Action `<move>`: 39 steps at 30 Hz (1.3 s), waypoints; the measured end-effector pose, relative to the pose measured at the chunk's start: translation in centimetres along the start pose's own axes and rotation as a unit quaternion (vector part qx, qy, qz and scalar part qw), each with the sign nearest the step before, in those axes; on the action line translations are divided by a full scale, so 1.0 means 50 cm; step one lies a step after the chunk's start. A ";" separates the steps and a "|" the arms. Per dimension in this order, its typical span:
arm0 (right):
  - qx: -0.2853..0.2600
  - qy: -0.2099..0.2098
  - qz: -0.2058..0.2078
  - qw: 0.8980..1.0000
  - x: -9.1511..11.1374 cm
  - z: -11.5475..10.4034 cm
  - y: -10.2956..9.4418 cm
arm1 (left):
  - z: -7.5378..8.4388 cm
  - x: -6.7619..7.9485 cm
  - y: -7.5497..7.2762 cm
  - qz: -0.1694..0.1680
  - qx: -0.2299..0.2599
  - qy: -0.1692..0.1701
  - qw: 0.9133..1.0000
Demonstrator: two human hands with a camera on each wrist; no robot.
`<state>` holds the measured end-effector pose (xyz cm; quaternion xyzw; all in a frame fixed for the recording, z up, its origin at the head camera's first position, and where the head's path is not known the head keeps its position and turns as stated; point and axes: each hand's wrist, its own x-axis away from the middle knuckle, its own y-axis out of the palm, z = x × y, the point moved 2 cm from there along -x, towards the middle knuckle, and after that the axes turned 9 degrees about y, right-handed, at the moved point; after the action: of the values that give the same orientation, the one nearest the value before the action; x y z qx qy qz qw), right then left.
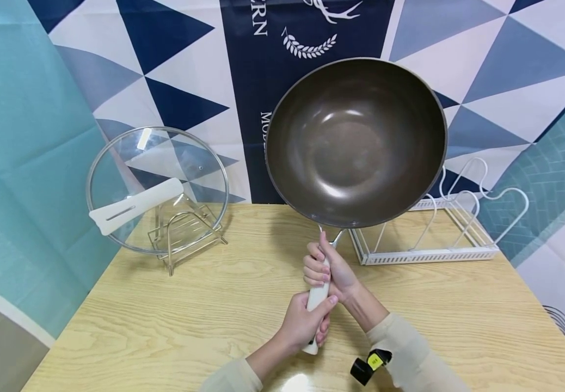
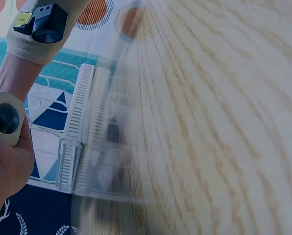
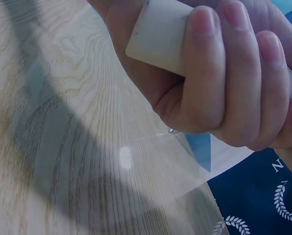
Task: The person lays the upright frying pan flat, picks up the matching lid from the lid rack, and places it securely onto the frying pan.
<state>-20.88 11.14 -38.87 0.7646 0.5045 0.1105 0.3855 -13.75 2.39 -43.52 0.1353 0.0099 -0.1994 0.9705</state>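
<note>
A large dark brown wok (image 1: 356,141) is raised above the table, its inside facing the head camera. Both hands grip its cream-white handle (image 1: 318,296). The right hand (image 1: 331,269) is nearer the pan, fingers wrapped round the handle and thumb pointing up along it. Lower down, the left hand (image 1: 302,326) holds the handle close to its end, thumb across the front. In the left wrist view the handle's rounded end (image 2: 6,120) shows a dark hole beside the palm. Curled fingers (image 3: 224,73) cover much of the handle in the right wrist view.
To the left, a glass lid (image 1: 199,158) with a white handle (image 1: 137,207) leans on a metal wire stand (image 1: 170,245). A white rack (image 1: 424,256) with looped dividers stands behind and right of the wok. Patterned cloth (image 1: 179,71) hangs behind the wooden table (image 1: 165,326).
</note>
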 end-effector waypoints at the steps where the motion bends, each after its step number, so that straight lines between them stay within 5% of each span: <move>1: 0.001 0.000 0.000 1.000 0.000 0.000 0.000 | 0.000 0.000 0.000 0.000 -0.001 -0.002 1.000; 39: 0.038 0.005 -0.020 0.999 -0.001 0.019 -0.002 | -0.006 0.018 -0.008 0.007 -0.020 0.001 1.000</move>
<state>-20.47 10.69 -39.57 0.7679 0.5254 0.0878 0.3558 -13.08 1.79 -43.97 0.1164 0.0134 -0.1924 0.9743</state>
